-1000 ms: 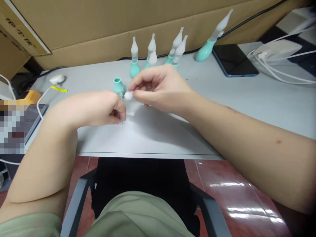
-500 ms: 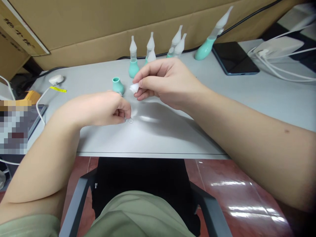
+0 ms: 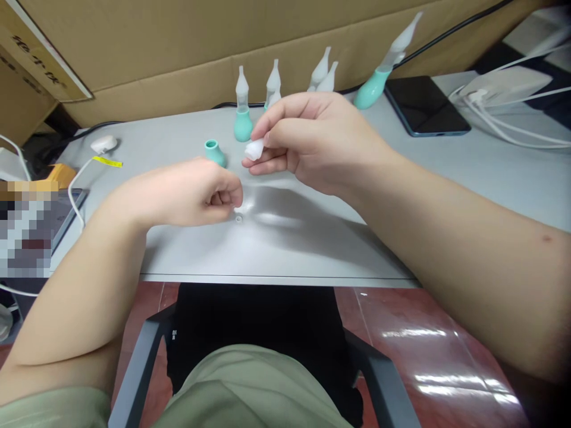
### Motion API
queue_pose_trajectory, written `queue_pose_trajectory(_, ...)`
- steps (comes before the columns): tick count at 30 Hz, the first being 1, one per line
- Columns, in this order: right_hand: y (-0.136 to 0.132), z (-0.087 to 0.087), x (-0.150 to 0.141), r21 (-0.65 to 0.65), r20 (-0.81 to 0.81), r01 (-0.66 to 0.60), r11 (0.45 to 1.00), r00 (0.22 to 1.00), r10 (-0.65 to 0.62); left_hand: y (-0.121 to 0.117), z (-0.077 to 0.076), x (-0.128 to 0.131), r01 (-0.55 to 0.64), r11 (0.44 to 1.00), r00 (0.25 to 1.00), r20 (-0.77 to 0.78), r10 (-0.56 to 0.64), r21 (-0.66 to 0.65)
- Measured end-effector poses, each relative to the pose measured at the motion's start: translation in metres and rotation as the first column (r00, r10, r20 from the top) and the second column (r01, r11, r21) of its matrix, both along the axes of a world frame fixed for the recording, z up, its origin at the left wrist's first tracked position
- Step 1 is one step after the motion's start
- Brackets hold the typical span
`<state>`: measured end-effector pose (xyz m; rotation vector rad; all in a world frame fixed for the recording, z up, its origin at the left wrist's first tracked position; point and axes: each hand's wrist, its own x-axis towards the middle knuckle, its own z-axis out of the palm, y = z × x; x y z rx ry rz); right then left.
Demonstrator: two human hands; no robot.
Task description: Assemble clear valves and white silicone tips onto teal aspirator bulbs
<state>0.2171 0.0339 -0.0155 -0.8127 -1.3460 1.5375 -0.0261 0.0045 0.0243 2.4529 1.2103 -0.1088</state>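
Note:
My right hand pinches a white nozzle tip between thumb and forefinger, above the grey tabletop. To its left, my left hand is closed, thumb and forefinger pressed together low over the table; a tiny pale bit shows at the fingertips, too small to name. Just below them lies a small clear ring. Behind my left hand stands a teal rubber bulb with an open top. An assembled nasal aspirator, teal bulb with a white tip, stands farther back; several more are partly hidden behind my right hand.
Another aspirator leans at the back right beside a dark phone. White cables and an adapter lie at the far right. A white plug with a yellow-tagged cord lies left. Cardboard lines the back.
My right hand has moved slightly right and up with the nozzle tip, whose open end now shows more. The left fingertips have lifted a little off the table, leaving the clear ring below.

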Motion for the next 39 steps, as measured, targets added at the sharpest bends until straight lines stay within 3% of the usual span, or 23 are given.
queue_pose_trajectory(3,-0.001,0.004,0.003,0.028,-0.038,-0.008,1.0,0.999,0.009,-0.004,-0.003,0.002,-0.038,0.999,0.941,0.335,0.047,-0.033)
queue_pose_trajectory(6,-0.003,0.01,0.006,0.07,-0.056,0.011,0.997,0.998,-0.007,-0.008,-0.009,0.006,-0.119,0.987,0.682,0.714,0.16,-0.108)
queue_pose_trajectory(8,-0.002,0.014,0.008,0.084,-0.055,0.048,0.995,0.998,-0.043,-0.008,-0.012,0.01,-0.162,0.973,0.52,0.824,0.226,-0.164)
queue_pose_trajectory(12,0.002,0.012,0.007,0.065,-0.088,0.122,0.99,0.989,-0.116,-0.002,-0.019,0.017,-0.193,0.964,0.365,0.899,0.242,-0.181)
queue_pose_trajectory(14,0.003,0.006,0.005,0.02,-0.119,0.106,0.994,0.988,-0.103,0.0,-0.021,0.018,-0.213,0.964,0.338,0.914,0.226,-0.16)
queue_pose_trajectory(18,0.0,-0.005,0.004,-0.054,-0.142,0.029,0.998,0.989,-0.036,-0.001,-0.022,0.018,-0.288,0.94,0.443,0.844,0.302,-0.185)
queue_pose_trajectory(22,-0.006,-0.005,0.007,-0.001,-0.109,-0.065,0.998,0.992,0.065,0.001,-0.03,0.022,-0.279,0.96,0.4,0.904,0.149,-0.035)
queue_pose_trajectory(26,-0.012,-0.007,0.006,0.174,-0.002,0.063,0.983,0.998,-0.063,0.006,-0.04,0.029,-0.289,0.957,0.331,0.938,0.101,-0.001)
queue_pose_trajectory(29,-0.015,-0.014,0.001,0.432,-0.018,0.209,0.877,0.975,-0.223,0.008,-0.043,0.03,-0.277,0.958,0.279,0.949,0.149,-0.07)
queue_pose_trajectory(31,-0.016,-0.018,0.0,0.542,-0.008,0.214,0.813,0.968,-0.25,0.007,-0.043,0.029,-0.227,0.963,0.231,0.952,0.201,-0.148)
queue_pose_trajectory(36,-0.024,-0.021,0.001,0.645,0.099,0.156,0.748,0.954,-0.285,0.003,-0.04,0.034,-0.175,0.937,0.16,0.93,0.33,-0.303)
queue_pose_trajectory(39,-0.031,-0.017,-0.002,0.599,0.057,0.16,0.784,0.969,-0.241,0.003,-0.039,0.038,-0.193,0.926,0.168,0.919,0.356,-0.323)
